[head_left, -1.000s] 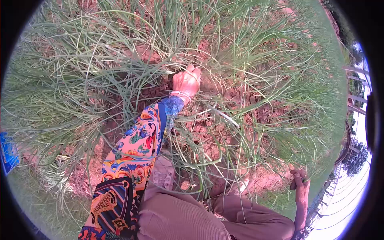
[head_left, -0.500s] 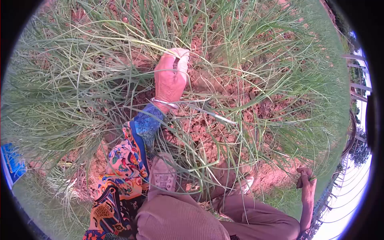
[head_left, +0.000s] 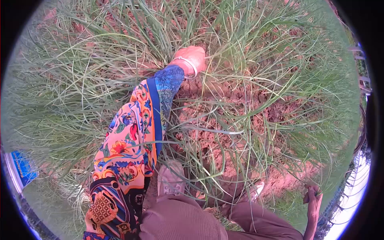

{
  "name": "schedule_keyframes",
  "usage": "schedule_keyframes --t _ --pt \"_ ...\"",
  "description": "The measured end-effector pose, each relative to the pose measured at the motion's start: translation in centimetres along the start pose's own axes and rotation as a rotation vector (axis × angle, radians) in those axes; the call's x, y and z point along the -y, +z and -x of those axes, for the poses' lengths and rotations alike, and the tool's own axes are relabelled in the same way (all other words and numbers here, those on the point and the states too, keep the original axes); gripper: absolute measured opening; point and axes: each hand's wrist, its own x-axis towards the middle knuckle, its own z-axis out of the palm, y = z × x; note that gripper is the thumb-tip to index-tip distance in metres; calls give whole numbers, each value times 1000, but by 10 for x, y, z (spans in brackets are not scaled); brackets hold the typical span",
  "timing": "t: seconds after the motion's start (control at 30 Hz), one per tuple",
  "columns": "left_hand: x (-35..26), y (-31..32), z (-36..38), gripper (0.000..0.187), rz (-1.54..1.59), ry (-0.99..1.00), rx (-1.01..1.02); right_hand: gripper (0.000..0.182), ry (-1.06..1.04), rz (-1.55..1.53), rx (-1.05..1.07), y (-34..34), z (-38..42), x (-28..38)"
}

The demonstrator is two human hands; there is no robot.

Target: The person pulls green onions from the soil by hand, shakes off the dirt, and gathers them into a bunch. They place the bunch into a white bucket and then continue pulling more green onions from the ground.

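Note:
My left hand (head_left: 193, 59), wearing a light bracelet (head_left: 187, 64), reaches into long, thin green grass-like plants (head_left: 160, 38) at the upper middle. Only its rounded back shows; the fingers are turned down and hidden, so their grip cannot be seen. Reddish soil (head_left: 212, 88) lies just below this hand. Far to the lower right, my right hand (head_left: 313, 195) is closed in a fist beside my knee. A bit of green shows at its fingers, too small to name.
Dense plants surround a patch of bare soil with cut or dry stems. My shoe (head_left: 171, 180) and bent knees (head_left: 184, 220) are at the bottom. A blue packet-like object with lettering (head_left: 23, 167) lies at the left edge. Posts (head_left: 365, 82) stand far right.
My left hand has moved up and to the right, deeper into the plants, and rotated so its fingers are hidden. The pale stalks it pinched are no longer visible in it. My right hand stays closed.

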Motion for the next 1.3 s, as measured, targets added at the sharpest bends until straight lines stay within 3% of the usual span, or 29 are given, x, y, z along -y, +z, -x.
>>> schedule_keyframes --t 0.03,0.17,0.27,0.3,0.43,0.53,0.57,0.67,0.7,0.8,0.83,1.3 --pt "-3 2 -12 31 70 -90 -65 22 29 2 -4 -2 3 -1" --pt "-4 37 -48 22 142 -118 -214 23 73 -41 -43 -8 14 -27" --pt "-12 54 -57 22 178 -257 -209 24 87 -39 -50 -11 18 -34" --pt "-8 65 -61 24 208 -208 -334 24 97 -33 -51 -10 22 -37" --pt "-5 77 -62 26 328 -88 -377 24 125 -37 -61 -16 23 -53" --pt "8 97 -73 27 333 -43 -529 25 145 -34 -77 -18 23 -56" --pt "9 106 -70 25 288 54 -715 25 152 -33 -79 -18 21 -56" --pt "14 101 -67 16 344 -8 -536 26 140 -23 -72 -19 16 -56" --pt "13 104 -62 10 574 33 -743 26 136 -21 -67 -19 16 -57" --pt "5 74 -42 15 1022 -256 -589 26 140 -5 -63 -18 15 -52" --pt "14 83 -51 19 1064 -234 -615 26 143 -5 -64 -18 15 -51" --pt "-5 89 -83 20 668 -165 -551 27 144 6 -71 -17 18 -49"
